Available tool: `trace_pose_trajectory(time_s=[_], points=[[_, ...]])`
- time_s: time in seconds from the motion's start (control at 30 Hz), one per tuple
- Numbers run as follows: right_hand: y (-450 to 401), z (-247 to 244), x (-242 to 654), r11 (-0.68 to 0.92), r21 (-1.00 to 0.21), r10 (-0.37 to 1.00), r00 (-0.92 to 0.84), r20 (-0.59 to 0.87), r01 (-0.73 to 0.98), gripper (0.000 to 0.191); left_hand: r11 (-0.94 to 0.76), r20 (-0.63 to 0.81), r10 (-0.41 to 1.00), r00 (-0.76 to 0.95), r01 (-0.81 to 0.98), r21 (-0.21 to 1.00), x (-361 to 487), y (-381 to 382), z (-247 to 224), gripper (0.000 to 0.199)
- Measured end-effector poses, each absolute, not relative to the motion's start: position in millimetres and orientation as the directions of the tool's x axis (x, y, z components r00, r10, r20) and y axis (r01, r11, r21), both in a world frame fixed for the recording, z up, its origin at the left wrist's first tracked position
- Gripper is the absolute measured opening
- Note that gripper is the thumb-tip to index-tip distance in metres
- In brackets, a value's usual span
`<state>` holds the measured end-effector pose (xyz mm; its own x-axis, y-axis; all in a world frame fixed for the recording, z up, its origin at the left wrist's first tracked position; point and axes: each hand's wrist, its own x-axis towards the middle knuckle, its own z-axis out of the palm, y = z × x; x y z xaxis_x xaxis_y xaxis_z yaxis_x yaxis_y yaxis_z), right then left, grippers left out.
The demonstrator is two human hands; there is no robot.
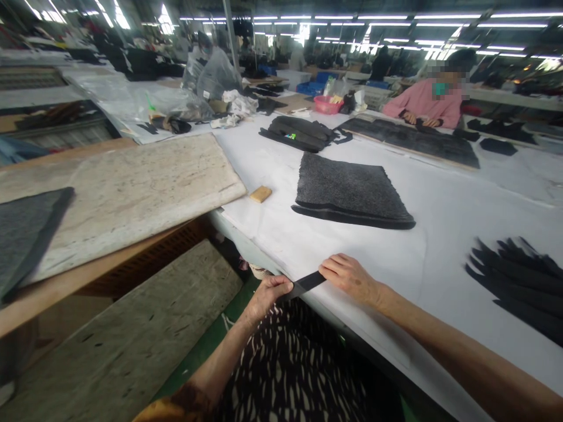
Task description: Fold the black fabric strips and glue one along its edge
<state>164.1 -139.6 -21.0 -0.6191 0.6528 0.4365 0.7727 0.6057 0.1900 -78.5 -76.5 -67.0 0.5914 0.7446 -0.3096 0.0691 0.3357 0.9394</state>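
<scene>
A narrow black strip of material (310, 282) stretches between my two hands at the table's near edge. My left hand (271, 291) pinches its left end between thumb and fingers, just off the edge. Over the white tabletop, my right hand (347, 277) has its fingers closed on the strip's other end. Beyond them lies a stack of dark grey fabric pieces (352, 190) with a black lower edge. To the right rests a pile of black glove-shaped pieces (523, 287). A small tan block (261, 194) sits left of the stack.
A worn pale board (132, 187) stands at the left, with a grey sheet (30, 234) on it. Farther back are black pieces (299, 133), a pink basket (328, 105) and plastic bags (215, 73). Across the table works a person in a pink top (422, 102).
</scene>
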Motion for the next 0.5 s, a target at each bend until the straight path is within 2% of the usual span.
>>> trace_pose_trajectory(time_s=[0.1,0.3,0.5], points=[[-135.2,-19.4,152.1,0.609,0.156,0.664,-0.608,0.435,0.777,0.025,0.356,-0.332,0.746,0.577,0.076,0.931,-85.6,-75.6,-68.1,0.029],[-125.6,-17.9,123.4,0.665,0.264,0.556,-0.699,0.449,0.699,0.020,0.399,-0.416,0.745,0.521,0.151,0.904,-113.9,-83.0,-54.3,0.032],[-124.6,-18.1,123.1,0.712,0.307,0.505,-0.764,0.401,0.632,0.019,0.358,-0.410,0.761,0.504,0.201,0.912,-132.5,-92.2,-36.4,0.033]])
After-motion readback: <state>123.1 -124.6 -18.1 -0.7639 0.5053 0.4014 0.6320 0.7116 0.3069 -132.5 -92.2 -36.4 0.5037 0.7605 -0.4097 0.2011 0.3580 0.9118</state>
